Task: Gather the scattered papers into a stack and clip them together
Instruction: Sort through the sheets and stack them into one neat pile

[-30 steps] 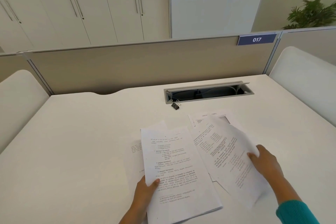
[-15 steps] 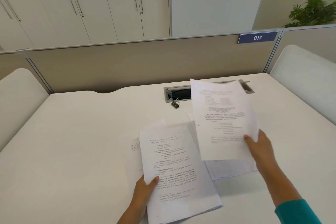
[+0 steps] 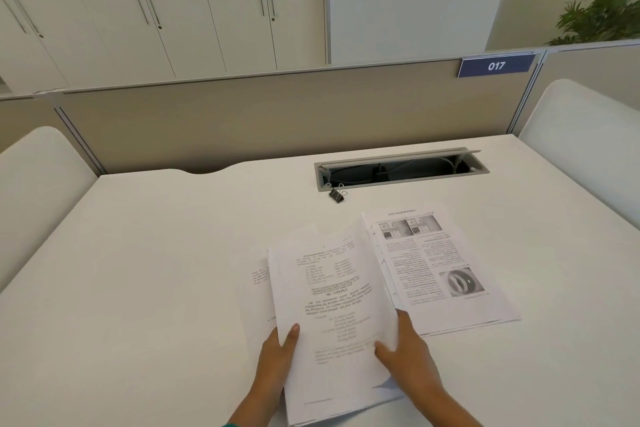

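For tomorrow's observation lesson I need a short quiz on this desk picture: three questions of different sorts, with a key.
1. True or false: the binder clip is already fastened to the papers.
2. Which hand's thumb lies on the near left edge of the top sheet: A) left hand B) right hand?
3. Fill in: the page with photos lies to the ____ of the held stack.

Key: 1 false, it lies apart on the desk by the cable slot. 2 A. 3 right.
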